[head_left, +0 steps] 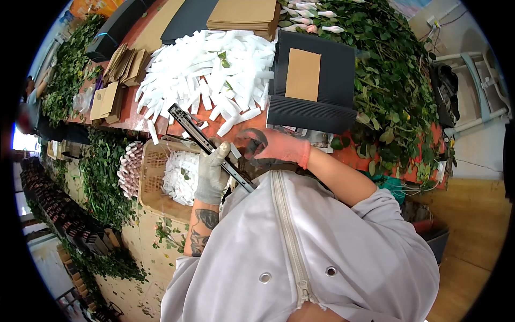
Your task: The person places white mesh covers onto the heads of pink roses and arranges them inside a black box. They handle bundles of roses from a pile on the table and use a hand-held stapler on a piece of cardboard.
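Note:
My left hand, in a whitish glove, is closed around a long black-and-metal stapler. The stapler slants from the table's front edge down towards my jacket, its slotted metal rail facing up. Beside it, my right hand, in a red glove with dark fingers, is curled with the fingertips together. A small pale piece shows between the right fingertips and the stapler; whether the fingers grip it is unclear. Just beyond both hands lies a heap of white foam-like sleeves on the red table.
Right of the heap is black corrugated board with a brown card on it. Leafy rose stems cover the table's right side. Cardboard sheets are stacked behind. Below left stands a tan basket holding white pieces, beside bundled pink roses.

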Demonstrator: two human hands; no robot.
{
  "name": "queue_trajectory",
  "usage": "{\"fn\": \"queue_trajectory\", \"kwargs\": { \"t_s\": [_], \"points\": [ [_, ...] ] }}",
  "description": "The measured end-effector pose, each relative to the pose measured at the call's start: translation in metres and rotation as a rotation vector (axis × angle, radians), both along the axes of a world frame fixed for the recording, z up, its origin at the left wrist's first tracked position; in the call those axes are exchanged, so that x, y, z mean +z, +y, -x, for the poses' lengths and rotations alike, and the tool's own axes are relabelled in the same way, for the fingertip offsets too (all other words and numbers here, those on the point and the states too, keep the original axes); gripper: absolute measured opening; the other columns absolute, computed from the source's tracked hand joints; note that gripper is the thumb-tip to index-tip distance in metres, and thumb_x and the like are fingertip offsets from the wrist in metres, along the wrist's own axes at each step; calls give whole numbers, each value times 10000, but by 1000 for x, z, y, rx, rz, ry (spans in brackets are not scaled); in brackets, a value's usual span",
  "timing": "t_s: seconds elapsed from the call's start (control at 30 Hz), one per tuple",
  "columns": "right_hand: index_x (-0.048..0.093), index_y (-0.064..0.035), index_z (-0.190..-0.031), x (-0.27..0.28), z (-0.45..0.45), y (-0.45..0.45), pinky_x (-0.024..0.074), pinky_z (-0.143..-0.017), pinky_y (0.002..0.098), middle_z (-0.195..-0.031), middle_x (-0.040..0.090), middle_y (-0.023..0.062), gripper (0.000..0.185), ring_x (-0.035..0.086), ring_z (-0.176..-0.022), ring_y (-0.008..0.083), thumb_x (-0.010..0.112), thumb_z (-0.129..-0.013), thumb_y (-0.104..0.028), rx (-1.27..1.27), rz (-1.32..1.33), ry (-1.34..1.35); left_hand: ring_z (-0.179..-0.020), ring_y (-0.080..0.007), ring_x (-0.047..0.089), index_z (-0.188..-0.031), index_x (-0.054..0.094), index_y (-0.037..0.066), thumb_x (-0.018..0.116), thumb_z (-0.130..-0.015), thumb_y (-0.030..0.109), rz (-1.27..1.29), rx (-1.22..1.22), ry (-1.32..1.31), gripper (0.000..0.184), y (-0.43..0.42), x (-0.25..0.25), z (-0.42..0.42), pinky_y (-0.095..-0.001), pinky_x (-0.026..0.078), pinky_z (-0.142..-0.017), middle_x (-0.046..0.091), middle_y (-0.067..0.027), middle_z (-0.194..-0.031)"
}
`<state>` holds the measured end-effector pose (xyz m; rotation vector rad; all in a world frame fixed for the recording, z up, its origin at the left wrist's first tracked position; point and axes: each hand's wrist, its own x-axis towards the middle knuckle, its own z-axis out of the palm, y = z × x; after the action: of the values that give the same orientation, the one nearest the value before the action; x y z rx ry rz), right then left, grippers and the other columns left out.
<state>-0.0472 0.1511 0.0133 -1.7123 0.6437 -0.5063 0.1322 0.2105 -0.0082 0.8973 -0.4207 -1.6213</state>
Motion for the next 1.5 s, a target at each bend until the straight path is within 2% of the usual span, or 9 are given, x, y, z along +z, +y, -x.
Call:
{"fn": "queue_trajectory", "kwargs": {
  "t_s": [0.13, 0.23, 0.27, 0.57, 0.77, 1.1, 1.17, 1.43, 1.5],
  "points": [
    [478, -72, -1246, 20, -1, 4, 485, -720, 250, -931, 610, 57, 470, 600, -794, 102, 564, -784, -63, -208, -820, -61, -593, -155, 540, -760, 471, 79, 704, -769, 95, -41, 7, 20, 234, -1, -4, 3, -277, 460, -536, 538, -36, -681],
    [458, -71, -1257, -19, -6, 16, 475, -761, 272, -992, 609, 89, 503, 614, -826, 126, 580, -770, -80, -217, -496, -24, -596, -157, 535, -759, 464, 78, 691, -780, 85, -30, 17, -27, 227, 1, -11, 3, -273, 454, -541, 538, -42, -683],
    [451, -70, -1257, -53, 0, 18, 482, -749, 289, -1015, 605, 100, 514, 620, -812, 149, 587, -762, -89, -75, -11, 138, -594, -156, 532, -769, 470, 75, 684, -785, 79, -37, 29, -16, 215, 1, -13, 2, -273, 454, -542, 536, -41, -680],
    [537, -102, -1125, -4, -14, 35, 481, -667, 383, -801, 578, 103, 441, 588, -716, 290, 675, -719, -206, -414, 914, 181, -596, -124, 512, -828, 498, 58, 635, -840, 100, -146, 156, 34, 144, -1, -8, 10, -245, 448, -538, 550, -43, -724],
    [550, 7, -994, 0, -6, 17, 512, -562, 246, -825, 658, 90, 190, 647, -653, 149, 558, -805, -12, -402, -74, -51, -622, -106, 531, -855, 517, 45, 651, -822, 121, 39, 120, -57, 158, 3, 4, 14, -232, 468, -565, 570, -45, -757],
    [529, -4, -1037, -5, -10, 19, 524, -556, 270, -822, 610, 105, 232, 622, -662, 184, 597, -853, -129, -282, -772, -496, -588, -156, 544, -896, 437, 72, 690, -759, 48, 114, 89, 126, 288, 5, 24, 18, -288, 487, -555, 556, -71, -766],
    [533, -17, -1084, -4, -9, 19, 514, -570, 249, -869, 608, 89, 265, 617, -703, 168, 571, -875, -175, -141, -1347, -707, -580, -159, 541, -891, 430, 80, 690, -755, 44, 101, 104, 155, 296, 6, 23, 17, -290, 487, -553, 546, -66, -744],
    [565, 1, -1033, -12, -12, 22, 503, -593, 238, -856, 621, 66, 186, 619, -746, 139, 541, -896, -123, -244, -1347, -631, -549, -133, 502, -808, 461, 74, 623, -833, 122, 89, 89, -137, 171, 0, 4, 6, -244, 427, -505, 516, -31, -688],
    [546, 19, -1060, 7, -7, 28, 490, -680, 216, -879, 603, 74, 233, 587, -772, 118, 581, -874, -116, -390, -959, -577, -533, -113, 474, -785, 480, 96, 565, -874, 169, 40, 319, 89, 143, -10, -6, 3, -244, 398, -474, 456, 2, -633]
  ]
}}
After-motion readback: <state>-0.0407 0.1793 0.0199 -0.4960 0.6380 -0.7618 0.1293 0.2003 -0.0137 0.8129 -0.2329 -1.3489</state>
